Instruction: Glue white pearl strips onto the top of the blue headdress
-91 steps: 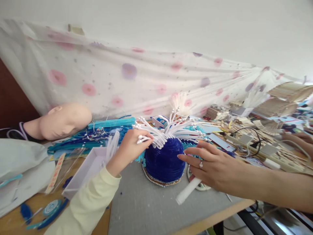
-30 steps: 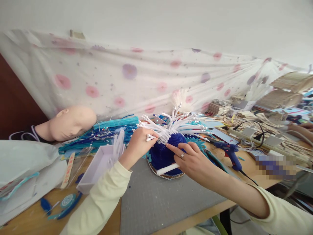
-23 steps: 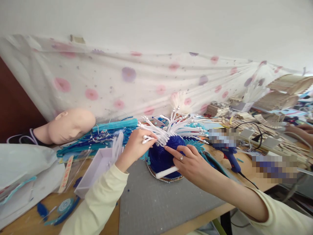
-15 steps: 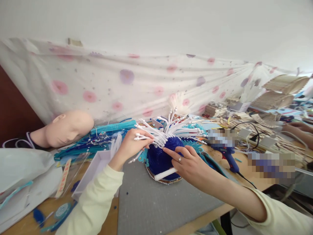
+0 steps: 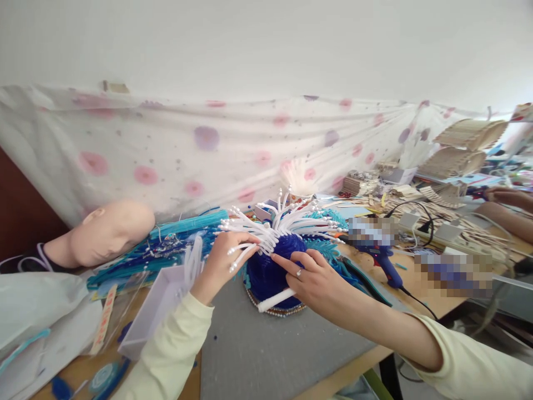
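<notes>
A deep blue headpiece (image 5: 266,273) with a beaded rim sits on a grey mat (image 5: 245,344). White bead-tipped stems (image 5: 291,222) fan out from its top. My left hand (image 5: 233,258) pinches some of these white stems at the left side of the fan. My right hand (image 5: 318,275) stretches its index finger to the base of the stems, while its other fingers curl around a white rod (image 5: 275,300). What the rod is I cannot make out. Its far end lies over the front of the headpiece.
A bald mannequin head (image 5: 112,233) lies at the left, beside turquoise and blue tassels (image 5: 187,225) and a white box (image 5: 145,311). A blue glue gun (image 5: 385,264) with a cord lies at the right. Wooden strips (image 5: 453,214) pile behind it, near another person's hand (image 5: 512,200).
My left hand has shifted slightly down, and the stems in it now point more downward. My right index finger stays at the stems' base. The whole view has turned a little.
</notes>
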`<action>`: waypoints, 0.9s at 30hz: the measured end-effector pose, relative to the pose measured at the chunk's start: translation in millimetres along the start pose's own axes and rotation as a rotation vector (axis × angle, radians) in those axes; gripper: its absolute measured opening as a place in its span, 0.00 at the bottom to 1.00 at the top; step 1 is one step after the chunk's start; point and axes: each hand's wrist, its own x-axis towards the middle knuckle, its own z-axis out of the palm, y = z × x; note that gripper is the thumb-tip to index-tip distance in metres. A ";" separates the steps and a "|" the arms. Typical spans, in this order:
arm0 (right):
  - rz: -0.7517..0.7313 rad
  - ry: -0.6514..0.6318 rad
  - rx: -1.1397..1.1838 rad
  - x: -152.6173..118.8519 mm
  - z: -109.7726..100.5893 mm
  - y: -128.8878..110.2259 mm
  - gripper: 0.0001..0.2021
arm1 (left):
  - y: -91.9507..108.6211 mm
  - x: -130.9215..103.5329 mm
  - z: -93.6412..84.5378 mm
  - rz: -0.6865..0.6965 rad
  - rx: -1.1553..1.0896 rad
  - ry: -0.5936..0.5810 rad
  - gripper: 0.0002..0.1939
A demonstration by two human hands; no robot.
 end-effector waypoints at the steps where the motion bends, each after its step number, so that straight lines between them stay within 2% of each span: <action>1: 0.000 -0.003 0.005 -0.4 0.8 0.0 0.07 | 0.9 -0.5 -0.7 0.011 0.007 0.008 0.08; 8: 0.021 0.001 0.000 -3.1 10.5 -2.3 0.05 | 8.4 -3.7 3.4 0.026 0.087 0.064 0.08; 13: 0.015 -0.033 0.011 -1.6 6.0 -3.6 0.09 | 9.2 -5.8 6.9 0.022 0.114 0.086 0.09; 20: 0.030 -0.042 0.032 -1.1 -0.1 -2.9 0.09 | 10.4 -3.1 12.4 -0.042 0.174 0.132 0.06; 27: 0.050 -0.028 0.067 -2.2 5.9 -1.7 0.11 | 14.5 -4.5 24.4 -0.146 0.279 0.158 0.07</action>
